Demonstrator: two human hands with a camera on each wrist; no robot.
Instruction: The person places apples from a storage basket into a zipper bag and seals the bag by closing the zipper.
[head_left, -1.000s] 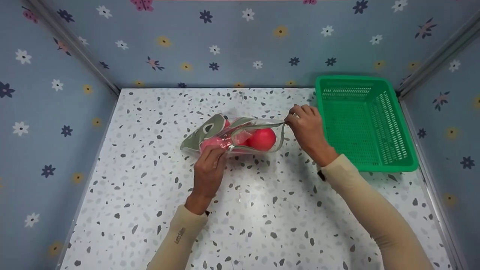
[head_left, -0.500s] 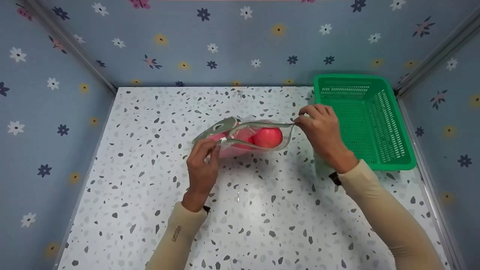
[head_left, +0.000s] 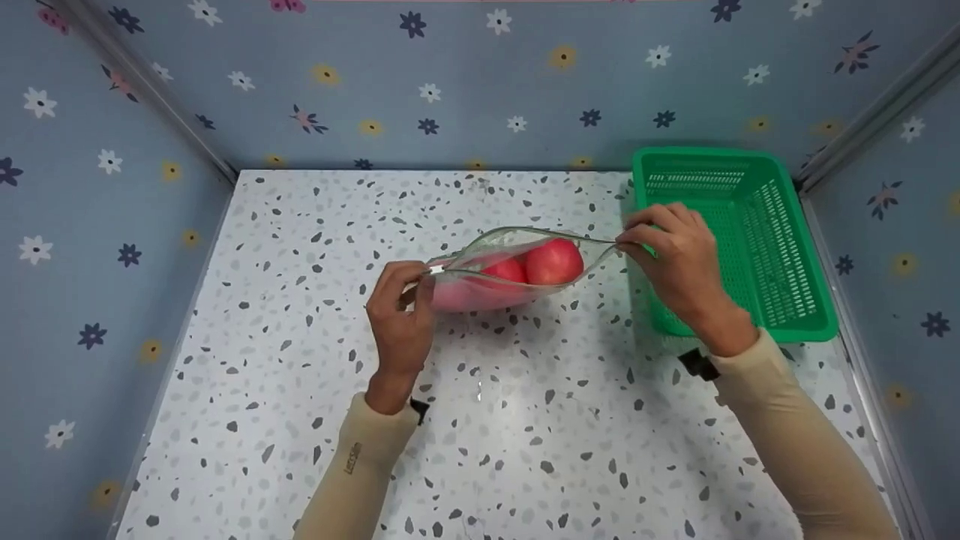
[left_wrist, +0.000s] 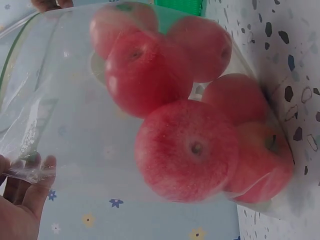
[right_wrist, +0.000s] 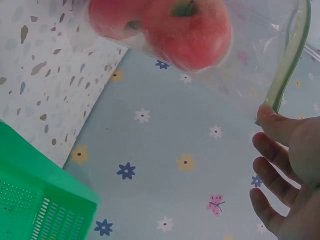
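A clear zip bag [head_left: 480, 296] with a green zip edge stands on the table, its mouth spread wide. Several red apples [left_wrist: 187, 150] fill its lower part; two of them, one a bright red apple [head_left: 555, 262], show through the mouth in the head view. My left hand [head_left: 401, 315] pinches the left end of the mouth beside the white zip slider [head_left: 436, 270]. At the right end, the corner of the zip edge is pinched between thumb and finger of my right hand [head_left: 675, 259]. In the right wrist view that thumb [right_wrist: 280, 125] presses on the green strip.
A green plastic basket [head_left: 814, 300] with slotted walls stands at the back right, partly behind my right hand. The speckled white table [head_left: 480, 450] ends at a flowered blue wall [head_left: 465, 75] at the back, with side walls left and right.
The bag has gone from lying tilted to standing upright, and its green printed side has turned out of sight. My right hand has moved right, stretching the mouth wider; my left hand has shifted slightly left.
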